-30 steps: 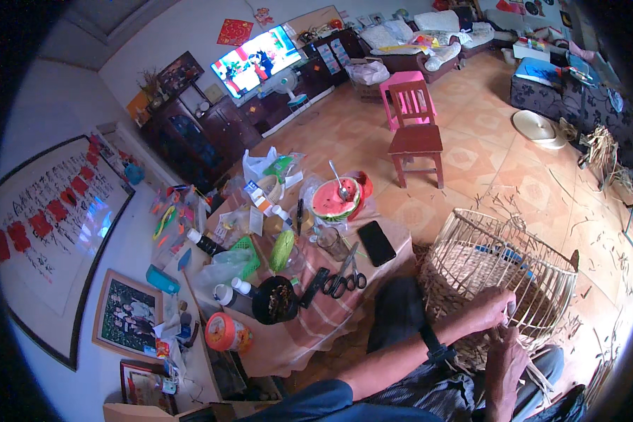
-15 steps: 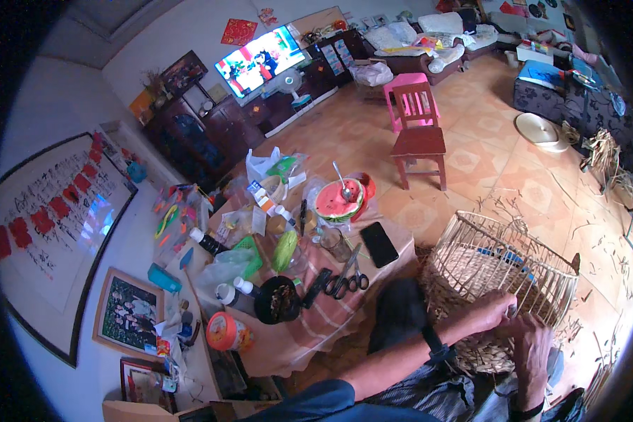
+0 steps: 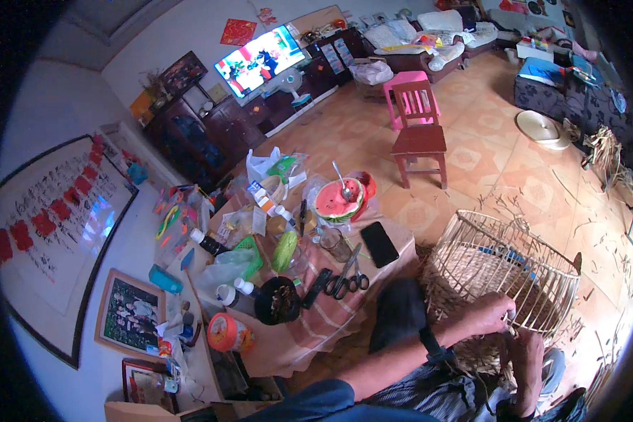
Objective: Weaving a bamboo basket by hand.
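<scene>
A half-woven straw basket [image 3: 471, 271] with thin bare stakes round its upper part leans by my knees. My left hand [image 3: 491, 313] is closed at the near side of the basket, its fingertips against the stakes. What it pinches is too small to make out. Just below and to the right, my right hand [image 3: 525, 346] is held close to the left one, fingers bent in and partly hidden. Whatever lies between its fingers does not show.
At my left a cloth-covered table [image 3: 316, 330] bears scissors [image 3: 348, 274], a phone [image 3: 379, 245], a cut watermelon [image 3: 339, 200], a black bowl [image 3: 278, 300] and bottles. A wooden chair [image 3: 419, 141] stands beyond the basket. Loose straw [image 3: 605, 158] lies about on the tiles at the right.
My right hand has dropped slightly and turned, its fingers now more hidden under the left. The left hand stays closed at nearly the same place by the basket.
</scene>
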Available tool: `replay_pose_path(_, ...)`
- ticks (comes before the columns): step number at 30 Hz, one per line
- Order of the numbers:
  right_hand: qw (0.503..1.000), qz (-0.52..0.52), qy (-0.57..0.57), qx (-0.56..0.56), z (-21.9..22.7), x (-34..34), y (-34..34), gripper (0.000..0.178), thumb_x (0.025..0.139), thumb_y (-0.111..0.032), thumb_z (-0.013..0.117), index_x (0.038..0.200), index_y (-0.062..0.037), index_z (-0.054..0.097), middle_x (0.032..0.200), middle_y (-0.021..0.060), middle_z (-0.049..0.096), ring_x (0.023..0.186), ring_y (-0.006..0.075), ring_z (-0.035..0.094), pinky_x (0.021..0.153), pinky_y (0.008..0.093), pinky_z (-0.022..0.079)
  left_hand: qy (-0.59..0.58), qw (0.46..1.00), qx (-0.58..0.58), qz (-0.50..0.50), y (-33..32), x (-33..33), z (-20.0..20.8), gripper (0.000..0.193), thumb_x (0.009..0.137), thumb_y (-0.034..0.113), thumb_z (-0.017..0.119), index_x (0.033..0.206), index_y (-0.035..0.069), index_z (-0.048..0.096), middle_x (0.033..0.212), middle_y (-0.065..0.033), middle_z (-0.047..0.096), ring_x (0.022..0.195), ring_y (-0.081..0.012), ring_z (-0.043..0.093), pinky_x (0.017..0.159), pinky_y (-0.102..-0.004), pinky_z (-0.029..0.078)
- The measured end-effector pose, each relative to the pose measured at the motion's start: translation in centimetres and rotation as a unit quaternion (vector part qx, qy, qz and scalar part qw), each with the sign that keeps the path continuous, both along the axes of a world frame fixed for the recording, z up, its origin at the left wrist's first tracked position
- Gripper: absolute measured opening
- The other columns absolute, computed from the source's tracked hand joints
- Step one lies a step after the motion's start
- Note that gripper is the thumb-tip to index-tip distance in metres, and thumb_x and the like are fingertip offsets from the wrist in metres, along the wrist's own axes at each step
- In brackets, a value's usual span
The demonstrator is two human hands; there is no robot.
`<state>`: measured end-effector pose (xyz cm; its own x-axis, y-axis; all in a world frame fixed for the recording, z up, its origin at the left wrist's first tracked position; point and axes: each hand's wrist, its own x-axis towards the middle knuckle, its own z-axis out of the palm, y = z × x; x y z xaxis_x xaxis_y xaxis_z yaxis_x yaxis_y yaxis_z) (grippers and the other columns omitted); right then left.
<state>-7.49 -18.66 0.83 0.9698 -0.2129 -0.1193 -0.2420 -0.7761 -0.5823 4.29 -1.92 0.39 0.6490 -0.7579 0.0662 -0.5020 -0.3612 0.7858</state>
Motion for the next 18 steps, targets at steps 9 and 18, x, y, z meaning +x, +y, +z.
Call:
replay_pose_path(9, 0.99, 0.029, -0.03, -0.138, 2.4, -1.1, 1.2, 0.034, 0.09, -0.03, 0.07, 0.076, 0.0009, 0.068, 0.07, 0.0236, 0.065, 0.07, 0.0422, 0.067, 0.063, 0.051, 0.049, -0.07, 0.991, 0.097, 0.067, -1.4, -1.2, -0.6, 0.013, 0.071, -0.002, 0.064, 0.082, 0.001, 0.069, 0.084, -0.0239, 0.069, 0.085, -0.043, 0.068, 0.072, -0.0511, 0.051)
replay_pose_path(18, 0.984, 0.034, -0.067, -0.16, 3.3, -1.3, 2.3, 0.036, 0.087, -0.032, 0.075, 0.074, -0.0009, 0.065, 0.067, 0.021, 0.063, 0.066, 0.0411, 0.065, 0.06, 0.0512, 0.047, -0.1, 0.992, 0.062, 0.053, -1.3, -1.1, -0.6, 0.015, 0.071, 0.002, 0.069, 0.086, 0.004, 0.071, 0.084, -0.0201, 0.069, 0.087, -0.0408, 0.068, 0.076, -0.0502, 0.051)
